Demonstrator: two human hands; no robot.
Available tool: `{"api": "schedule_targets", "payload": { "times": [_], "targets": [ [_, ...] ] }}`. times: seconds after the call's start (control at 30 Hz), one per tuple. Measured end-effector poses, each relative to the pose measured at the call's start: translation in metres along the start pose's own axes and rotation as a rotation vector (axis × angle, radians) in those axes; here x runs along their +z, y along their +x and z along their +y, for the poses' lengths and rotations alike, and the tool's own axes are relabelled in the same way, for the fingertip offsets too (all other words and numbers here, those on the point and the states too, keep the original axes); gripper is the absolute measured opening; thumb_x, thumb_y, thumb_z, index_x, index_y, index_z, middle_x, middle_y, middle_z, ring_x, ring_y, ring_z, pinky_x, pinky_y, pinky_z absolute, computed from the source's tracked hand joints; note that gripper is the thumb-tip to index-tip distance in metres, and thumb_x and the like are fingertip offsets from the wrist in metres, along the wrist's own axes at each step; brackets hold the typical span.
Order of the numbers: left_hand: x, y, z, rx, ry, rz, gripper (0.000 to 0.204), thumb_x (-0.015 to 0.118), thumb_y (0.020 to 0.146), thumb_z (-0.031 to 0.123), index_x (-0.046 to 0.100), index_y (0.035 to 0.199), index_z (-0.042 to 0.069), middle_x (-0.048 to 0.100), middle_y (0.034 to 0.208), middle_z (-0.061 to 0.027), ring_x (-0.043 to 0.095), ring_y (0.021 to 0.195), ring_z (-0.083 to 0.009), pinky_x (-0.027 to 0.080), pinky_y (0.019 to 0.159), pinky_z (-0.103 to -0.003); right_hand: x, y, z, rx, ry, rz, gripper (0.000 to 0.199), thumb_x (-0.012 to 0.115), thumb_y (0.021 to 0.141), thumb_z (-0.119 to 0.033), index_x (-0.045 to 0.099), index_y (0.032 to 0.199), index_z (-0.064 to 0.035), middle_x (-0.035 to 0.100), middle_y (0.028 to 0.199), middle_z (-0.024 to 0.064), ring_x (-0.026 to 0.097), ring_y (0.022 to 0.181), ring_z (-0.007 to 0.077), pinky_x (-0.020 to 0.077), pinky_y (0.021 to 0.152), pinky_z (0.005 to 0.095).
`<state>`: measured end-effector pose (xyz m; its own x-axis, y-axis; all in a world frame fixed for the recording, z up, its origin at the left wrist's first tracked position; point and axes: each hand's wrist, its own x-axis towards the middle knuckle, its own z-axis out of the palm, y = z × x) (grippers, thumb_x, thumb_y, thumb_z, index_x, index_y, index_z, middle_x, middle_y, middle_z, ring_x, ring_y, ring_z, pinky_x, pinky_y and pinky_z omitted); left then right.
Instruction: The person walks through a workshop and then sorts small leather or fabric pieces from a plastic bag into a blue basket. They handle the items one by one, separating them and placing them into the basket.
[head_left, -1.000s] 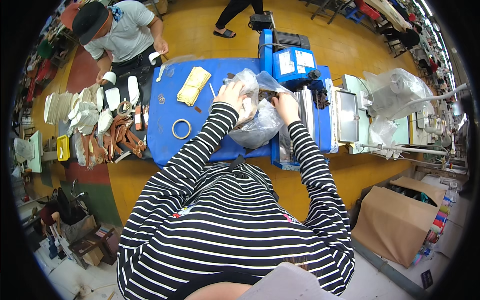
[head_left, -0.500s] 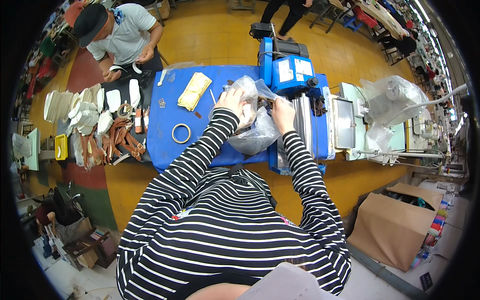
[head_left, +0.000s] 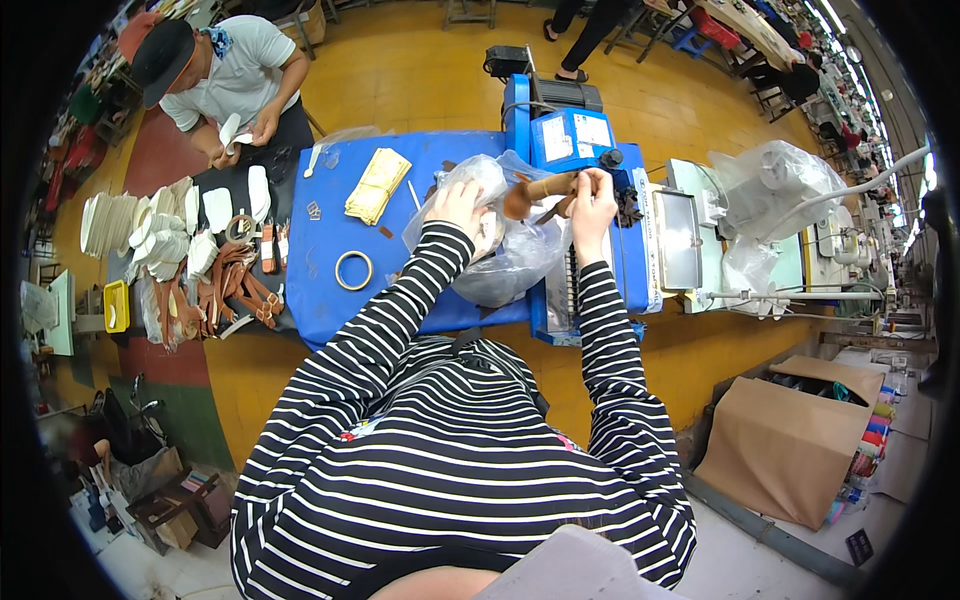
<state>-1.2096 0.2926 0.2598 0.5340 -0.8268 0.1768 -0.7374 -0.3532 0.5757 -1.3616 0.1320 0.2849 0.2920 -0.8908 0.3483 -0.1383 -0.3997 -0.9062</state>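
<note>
My left hand (head_left: 462,210) is closed on a clear plastic bag (head_left: 505,278) that lies crumpled on the blue-covered table (head_left: 340,210). To its right, my right hand (head_left: 594,212) pinches the end of some brown leather-like strips (head_left: 545,188). These stretch from my fingers toward the bag's opening, and their far end looks rounded and blurred. What else is inside the bag is mostly hidden by the plastic and my left hand.
A blue machine (head_left: 560,135) with a metal roller stands right of the bag. A tape roll (head_left: 354,270) and a yellowish bundle (head_left: 378,185) lie at left. Brown straps (head_left: 230,285) and white pieces cover the black table, where a co-worker (head_left: 240,90) handles a white piece.
My right hand has moved up and slightly right, and brown strips now show between it and the bag. The left hand stays on the bag. The co-worker's hands have come together.
</note>
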Motion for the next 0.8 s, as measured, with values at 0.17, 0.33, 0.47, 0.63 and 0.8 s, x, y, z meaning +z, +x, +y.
{"api": "schedule_targets", "payload": {
  "times": [0.17, 0.33, 0.47, 0.63, 0.8],
  "targets": [
    [0.003, -0.002, 0.006, 0.043, -0.003, -0.021, 0.035, 0.065, 0.08, 0.023, 0.053, 0.111, 0.012, 0.055, 0.105, -0.0108, 0.054, 0.103, -0.0315, 0.049, 0.084, -0.042, -0.025, 0.016, 0.006, 0.092, 0.093, 0.053, 0.011, 0.056, 0.093, -0.009, 0.059, 0.097, 0.0001, 0.062, 0.083, 0.0038, 0.057, 0.068, 0.0078, 0.0465, 0.06, 0.0226],
    [0.013, -0.007, 0.008, -0.02, -0.107, -0.007, 0.05, 0.072, 0.075, 0.032, 0.052, 0.116, 0.011, 0.053, 0.113, -0.0129, 0.05, 0.11, -0.0318, 0.045, 0.092, -0.045, -0.031, 0.006, -0.007, 0.322, 0.525, 0.086, 0.011, 0.058, 0.094, -0.015, 0.058, 0.098, -0.0039, 0.059, 0.079, 0.002, 0.049, 0.057, 0.0047, 0.042, 0.048, 0.0196],
    [0.009, -0.014, 0.023, 0.091, -0.12, 0.256, 0.061, 0.077, 0.069, 0.035, 0.052, 0.12, 0.014, 0.052, 0.116, -0.0119, 0.047, 0.111, -0.032, 0.038, 0.098, -0.044, -0.027, -0.003, -0.021, 0.281, 0.651, 0.016, 0.012, 0.058, 0.094, -0.015, 0.057, 0.099, -0.0041, 0.06, 0.08, 0.0013, 0.047, 0.051, 0.0054, 0.0403, 0.044, 0.0187],
    [0.002, -0.025, 0.03, -0.02, -0.219, 0.307, 0.033, 0.07, 0.079, 0.04, 0.067, 0.1, 0.015, 0.052, 0.122, -0.0124, 0.042, 0.117, -0.0324, 0.033, 0.101, -0.044, -0.014, -0.016, -0.055, 0.261, 0.731, -0.091, 0.011, 0.056, 0.095, -0.012, 0.055, 0.101, -0.003, 0.059, 0.082, 0.0023, 0.049, 0.053, 0.0056, 0.041, 0.043, 0.0201],
    [-0.004, -0.03, 0.025, -0.091, -0.254, 0.306, 0.041, 0.058, 0.087, 0.05, 0.069, 0.101, 0.014, 0.052, 0.126, -0.015, 0.042, 0.12, -0.0353, 0.029, 0.104, -0.046, -0.001, -0.037, -0.083, 0.28, 0.814, -0.163, 0.01, 0.055, 0.095, -0.014, 0.055, 0.102, -0.0056, 0.061, 0.082, 0.003, 0.048, 0.05, 0.0057, 0.0384, 0.04, 0.019]
  ]
}}
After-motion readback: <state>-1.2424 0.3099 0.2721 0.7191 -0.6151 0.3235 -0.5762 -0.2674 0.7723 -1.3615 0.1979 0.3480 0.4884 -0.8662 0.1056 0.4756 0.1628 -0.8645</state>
